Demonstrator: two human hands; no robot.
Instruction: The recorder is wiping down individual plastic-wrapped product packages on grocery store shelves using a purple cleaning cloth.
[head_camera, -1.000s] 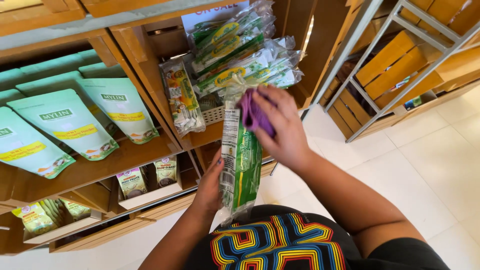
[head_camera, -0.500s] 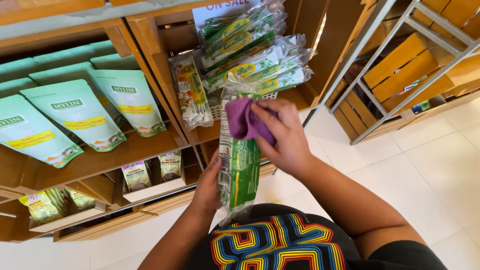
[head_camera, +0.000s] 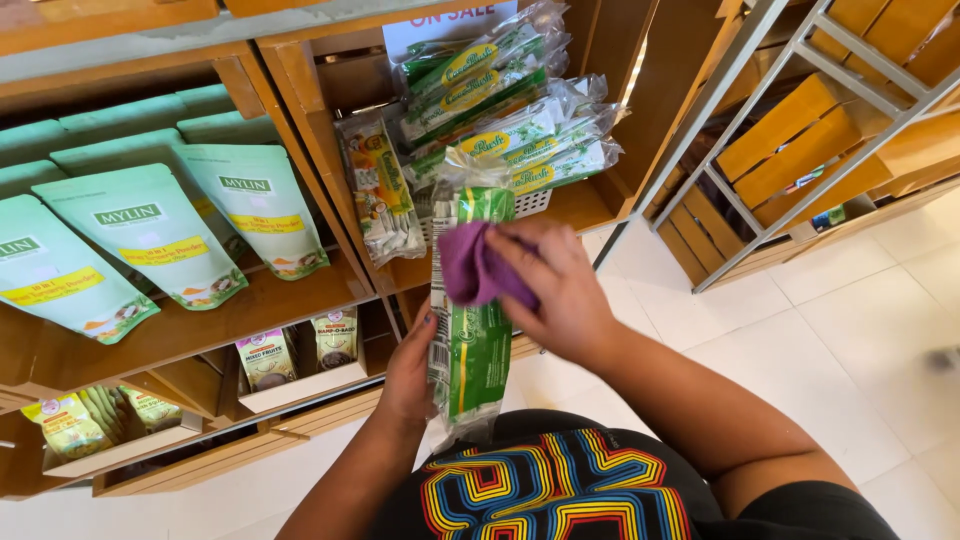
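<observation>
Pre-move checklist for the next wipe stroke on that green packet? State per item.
1. Left hand supports the green packet from behind: ok.
2. Right hand presses the purple cloth onto the packet's front: ok.
3. Packet held roughly upright, off the wooden shelf: ok.
4. Packet seal intact: cannot tell, the cloth covers part.
5. Stacked packets in the white basket lie behind and apart from both hands: ok.
6. Packet's back clean: cannot tell, hidden.

Left hand (head_camera: 408, 368) fingers hidden behind green packet (head_camera: 468, 330), purple cloth (head_camera: 472, 268) covering its middle, pale-green pouches (head_camera: 60, 275) cut off at left edge
</observation>
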